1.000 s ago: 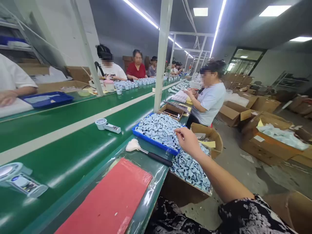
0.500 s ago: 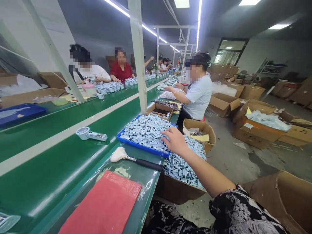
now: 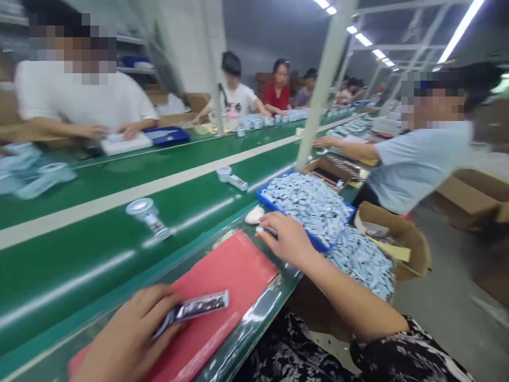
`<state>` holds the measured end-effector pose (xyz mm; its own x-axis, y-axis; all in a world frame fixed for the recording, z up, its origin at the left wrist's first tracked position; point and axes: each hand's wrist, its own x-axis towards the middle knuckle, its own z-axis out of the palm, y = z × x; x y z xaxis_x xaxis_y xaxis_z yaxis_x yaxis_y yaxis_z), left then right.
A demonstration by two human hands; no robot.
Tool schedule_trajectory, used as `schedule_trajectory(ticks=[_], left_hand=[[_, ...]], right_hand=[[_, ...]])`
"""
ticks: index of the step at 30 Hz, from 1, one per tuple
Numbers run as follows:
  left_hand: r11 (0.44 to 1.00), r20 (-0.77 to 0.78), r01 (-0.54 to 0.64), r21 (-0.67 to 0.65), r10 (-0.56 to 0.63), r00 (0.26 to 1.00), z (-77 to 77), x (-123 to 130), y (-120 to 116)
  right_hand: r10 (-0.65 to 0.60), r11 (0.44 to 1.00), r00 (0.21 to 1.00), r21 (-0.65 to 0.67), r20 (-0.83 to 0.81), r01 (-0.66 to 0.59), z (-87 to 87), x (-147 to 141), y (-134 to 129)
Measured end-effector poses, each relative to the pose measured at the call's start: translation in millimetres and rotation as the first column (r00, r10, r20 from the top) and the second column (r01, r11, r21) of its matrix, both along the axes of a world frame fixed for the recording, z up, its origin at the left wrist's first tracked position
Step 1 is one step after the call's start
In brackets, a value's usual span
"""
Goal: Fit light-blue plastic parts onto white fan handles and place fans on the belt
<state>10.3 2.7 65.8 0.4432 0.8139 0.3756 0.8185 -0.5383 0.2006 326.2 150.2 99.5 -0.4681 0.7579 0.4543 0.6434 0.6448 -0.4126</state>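
Note:
My left hand (image 3: 137,323) is closed round a light-blue device (image 3: 204,305) with an exposed dark circuit board on its handle. It holds this over the red pad (image 3: 234,270); the device's other end is hidden by my fingers. My right hand (image 3: 288,239) pinches what looks like a small light-blue plastic piece (image 3: 260,229), partly hidden and blurred. This hand hovers by the near edge of the blue tray (image 3: 264,199), heaped with light-blue pieces (image 3: 306,201). A mallet's white head (image 3: 254,215) shows just beyond my fingers.
Two light-blue devices with round heads (image 3: 149,215) (image 3: 233,178) lie on the green conveyor belt (image 3: 191,207). A box of light-blue pieces (image 3: 361,262) stands below the tray, beside an open carton (image 3: 413,249). A post (image 3: 324,79) rises behind the tray. Co-workers sit along both sides.
My view has swung left. My right hand has moved from the tray's heap back toward the red pad, with a small piece in its fingers. My left hand has come into view holding a device.

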Motion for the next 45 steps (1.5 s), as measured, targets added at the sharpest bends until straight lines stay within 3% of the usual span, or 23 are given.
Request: schedule_trajectory(ticks=[3, 6, 10, 14, 18, 21, 23, 26, 30, 32, 36, 40, 42, 45], left_hand=[[0.995, 0.013, -0.102, -0.022, 0.102, 0.995, 1.7, -1.0, -16.8], [0.988, 0.004, -0.139, -0.071, 0.139, 0.99, 6.6, -2.7, -26.8], [0.981, 0.026, -0.167, -0.102, 0.17, 0.985, 9.0, -7.8, -35.2], [0.975, 0.046, -0.186, -0.118, 0.193, 0.98, 4.0, 0.1, -29.6], [0.946, -0.06, -0.231, -0.228, 0.223, 0.973, -0.1, 15.1, -19.2], [0.924, -0.088, -0.248, -0.29, 0.233, 0.969, 2.1, 19.2, -18.6], [0.922, -0.02, -0.233, -0.31, 0.239, 0.971, 4.9, 19.5, -21.8], [0.932, 0.144, -0.192, -0.308, 0.245, 0.959, 7.9, 20.4, -27.8], [0.947, 0.235, -0.164, -0.275, 0.232, 0.944, 6.9, 24.1, -31.5], [0.946, 0.243, -0.168, -0.278, 0.238, 0.94, 5.1, 25.6, -31.3], [0.931, 0.248, -0.183, -0.315, 0.267, 0.931, 2.8, 26.4, -28.8], [0.933, 0.238, -0.188, -0.308, 0.266, 0.934, 5.3, 26.1, -28.2], [0.947, 0.217, -0.163, -0.278, 0.227, 0.949, 7.5, 27.6, -32.1], [0.961, 0.144, -0.151, -0.23, 0.187, 0.972, 7.3, 34.4, -43.7]], right_hand=[[0.186, 0.982, 0.948, -0.09, 0.258, -0.168, -24.8, -47.5, -22.5], [0.315, 0.945, 0.906, -0.178, 0.282, -0.274, -42.3, -68.0, -35.5], [0.298, 0.936, 0.947, -0.232, 0.124, -0.264, -50.2, -56.7, -37.5], [0.238, 0.955, 0.951, -0.225, 0.2, -0.191, -55.0, -39.9, -35.9], [0.19, 0.965, 0.968, -0.211, 0.165, -0.153, -49.0, -41.7, -38.7], [0.237, 0.946, 0.971, -0.238, 0.041, -0.22, -31.9, -53.9, -50.3], [0.318, 0.924, 0.948, -0.227, 0.004, -0.309, -21.8, -65.3, -62.5], [0.418, 0.898, 0.905, -0.182, 0.072, -0.4, -18.4, -82.8, -80.7], [0.41, 0.912, 0.884, -0.126, 0.223, -0.391, -25.8, -94.1, -92.1], [0.414, 0.909, 0.891, -0.142, 0.186, -0.393, -27.1, -93.2, -91.4], [0.429, 0.854, 0.9, -0.291, -0.074, -0.431, -30.4, -89.6, -84.0], [0.388, 0.7, 0.875, -0.525, -0.291, -0.484, -42.3, -89.1, -76.5], [0.392, 0.639, 0.865, -0.584, -0.313, -0.501, -45.0, -86.6, -75.6], [0.486, 0.65, 0.855, -0.581, -0.179, -0.491, -41.1, -80.4, -80.0]])
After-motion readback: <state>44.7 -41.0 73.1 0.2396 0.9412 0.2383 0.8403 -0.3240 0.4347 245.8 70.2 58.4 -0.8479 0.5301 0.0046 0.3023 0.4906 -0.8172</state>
